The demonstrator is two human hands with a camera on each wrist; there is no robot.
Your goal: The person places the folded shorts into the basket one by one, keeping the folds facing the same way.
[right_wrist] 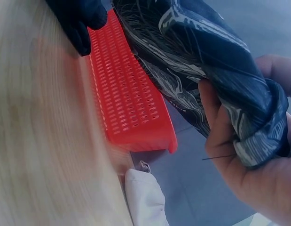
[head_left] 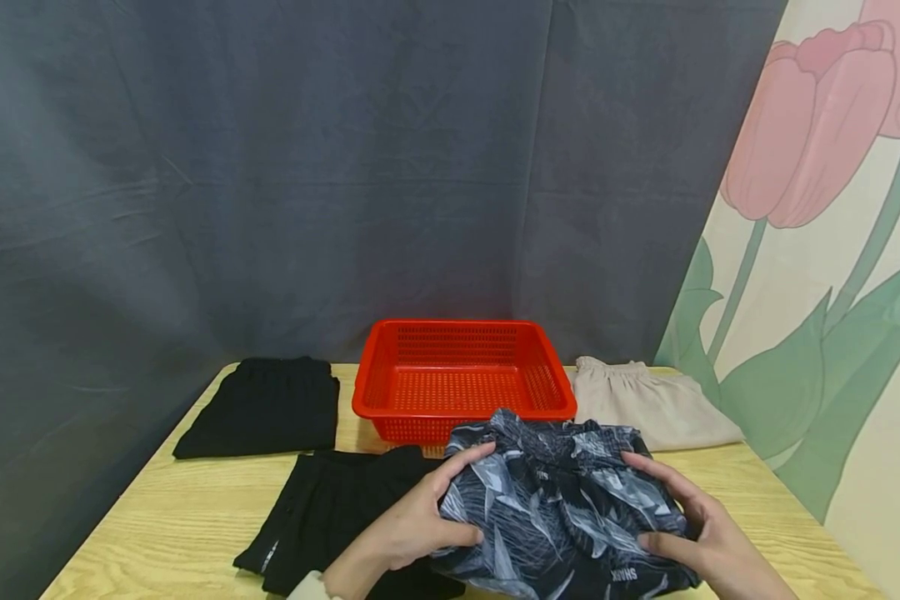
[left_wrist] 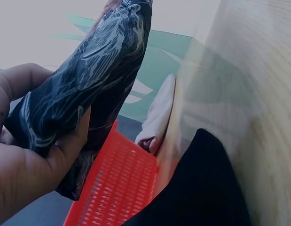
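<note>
Between both hands hangs a pair of dark patterned shorts point(head_left: 562, 508), grey and black with a gathered waistband and small white lettering. My left hand point(head_left: 427, 512) grips its left side, thumb in front; in the left wrist view the fingers point(left_wrist: 70, 141) curl round the folded cloth. On the other side my right hand point(head_left: 690, 525) holds the right edge, and the right wrist view shows the fingers point(right_wrist: 218, 125) wrapped round the bunched fabric. The shorts are raised above the table, in front of the red basket point(head_left: 461, 429), overlapping its lower right rim in the head view.
Folded black garments lie at the back left point(head_left: 262, 408) and front left point(head_left: 337, 508) of the wooden table point(head_left: 157, 525). A folded beige garment point(head_left: 652, 404) lies right of the basket. Behind stands a dark grey curtain point(head_left: 382, 167); a tulip-painted wall point(head_left: 817, 250) borders the right.
</note>
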